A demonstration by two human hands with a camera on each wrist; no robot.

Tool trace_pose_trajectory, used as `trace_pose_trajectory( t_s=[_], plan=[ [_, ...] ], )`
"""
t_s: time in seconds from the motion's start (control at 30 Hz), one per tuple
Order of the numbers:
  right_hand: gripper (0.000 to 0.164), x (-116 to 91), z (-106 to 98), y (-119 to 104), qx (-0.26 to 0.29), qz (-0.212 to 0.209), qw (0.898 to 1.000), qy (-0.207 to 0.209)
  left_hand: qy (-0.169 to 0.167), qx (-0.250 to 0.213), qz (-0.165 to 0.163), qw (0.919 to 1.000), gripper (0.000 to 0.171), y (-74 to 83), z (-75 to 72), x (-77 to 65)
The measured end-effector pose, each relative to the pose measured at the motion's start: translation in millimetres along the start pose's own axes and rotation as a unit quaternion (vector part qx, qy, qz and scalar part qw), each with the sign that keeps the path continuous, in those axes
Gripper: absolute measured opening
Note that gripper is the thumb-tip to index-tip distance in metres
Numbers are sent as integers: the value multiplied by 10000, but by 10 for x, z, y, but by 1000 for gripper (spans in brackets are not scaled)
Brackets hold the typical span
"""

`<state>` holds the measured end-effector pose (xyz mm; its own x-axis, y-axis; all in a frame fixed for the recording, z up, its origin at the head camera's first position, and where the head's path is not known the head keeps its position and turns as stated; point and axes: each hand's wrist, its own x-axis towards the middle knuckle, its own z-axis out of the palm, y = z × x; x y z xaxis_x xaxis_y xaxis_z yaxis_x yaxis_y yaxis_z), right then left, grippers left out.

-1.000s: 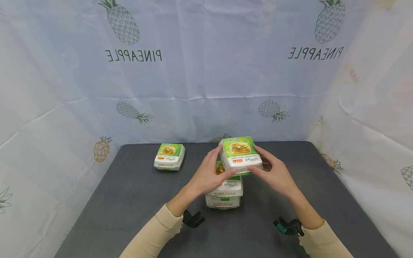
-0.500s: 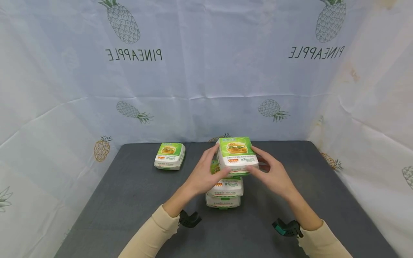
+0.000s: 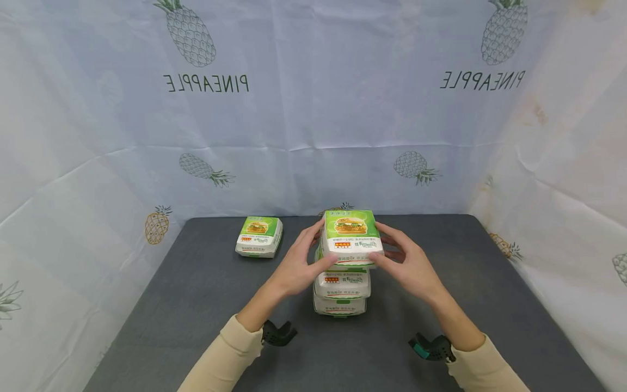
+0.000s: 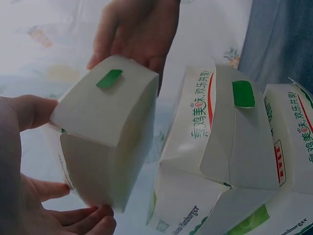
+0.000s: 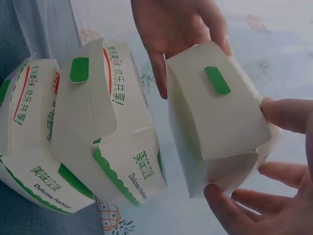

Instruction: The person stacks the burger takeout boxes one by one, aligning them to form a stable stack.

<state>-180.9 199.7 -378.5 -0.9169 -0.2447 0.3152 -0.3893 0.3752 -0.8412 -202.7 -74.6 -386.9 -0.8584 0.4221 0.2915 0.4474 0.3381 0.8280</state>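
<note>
Both hands grip a white and green burger box (image 3: 352,233) with a burger picture on its lid. My left hand (image 3: 300,267) holds its left side and my right hand (image 3: 412,268) its right side, thumbs at the front. Beneath it stands a stack of two matching boxes, an upper box (image 3: 342,284) on a lower box (image 3: 339,306). The wrist views show a gap between the held box (image 4: 105,115) and the upper stacked box (image 5: 105,122). From the head view, the held box hides most of the upper box's lid.
Another burger box (image 3: 259,238) sits by itself at the back left of the dark grey table (image 3: 206,321). A white cloth (image 3: 313,109) printed with pineapples surrounds the table at the back and sides. Dark wrist devices (image 3: 279,333) are on both wrists.
Both hands have carried the held burger box left, so it is now more squarely over the stack. The stacked boxes and the lone box have stayed in place.
</note>
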Motion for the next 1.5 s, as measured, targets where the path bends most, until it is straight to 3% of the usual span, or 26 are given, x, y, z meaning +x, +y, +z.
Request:
trace_pose_trajectory(
  t_s=[0.37, 0.83, 1.5],
  plan=[
    [73, -22, 89, -20, 33, 85, 9998, -156, -161, -216, 98, 9996, 79, -96, -76, -75],
    [73, -67, 179, 29, 75, -26, 9999, -140, -94, -350, 120, 9993, 77, -224, -65, -173],
    [80, -114, 202, 55, 73, -66, 9999, -130, -110, -438, 224, 9987, 80, -223, -55, -221]
  ],
)
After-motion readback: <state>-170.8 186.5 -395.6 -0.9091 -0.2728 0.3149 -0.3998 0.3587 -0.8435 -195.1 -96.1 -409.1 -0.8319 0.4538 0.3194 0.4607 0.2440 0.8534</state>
